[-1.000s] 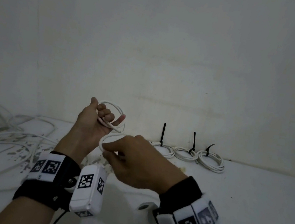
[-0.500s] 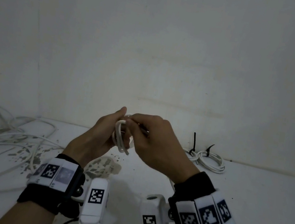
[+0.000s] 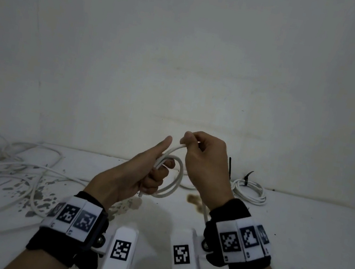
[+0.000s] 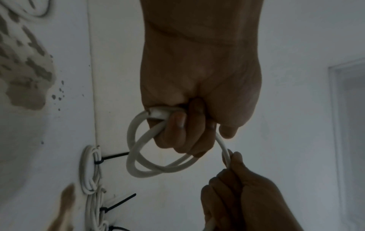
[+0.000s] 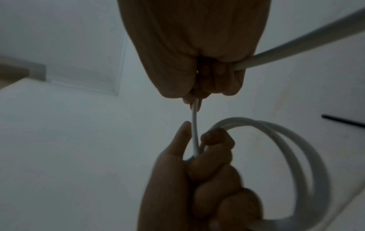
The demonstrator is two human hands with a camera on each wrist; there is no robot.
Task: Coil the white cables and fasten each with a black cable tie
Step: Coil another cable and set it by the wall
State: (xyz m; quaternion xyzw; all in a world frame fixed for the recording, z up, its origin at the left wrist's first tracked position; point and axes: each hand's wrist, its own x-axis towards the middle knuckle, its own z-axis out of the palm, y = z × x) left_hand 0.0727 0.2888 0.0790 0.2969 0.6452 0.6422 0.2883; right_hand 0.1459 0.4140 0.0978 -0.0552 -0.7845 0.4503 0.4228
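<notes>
Head view: your left hand [image 3: 138, 179] is gripping the white cable [image 3: 173, 180] coil with fingers curled round it, lower centre of frame | your right hand [image 3: 204, 162] is pinching the free run beside it, above the table [image 3: 297, 225] | finished coil [image 3: 249, 191] with black cable tie [image 3: 248, 175] is lying right of centre | loose cables [image 3: 13, 168] are lying at lower left.

Both hands raised, close together: left hand [image 3: 139, 175] fingers curled, thumb straight; right hand [image 3: 204, 162] pinching above it
</notes>
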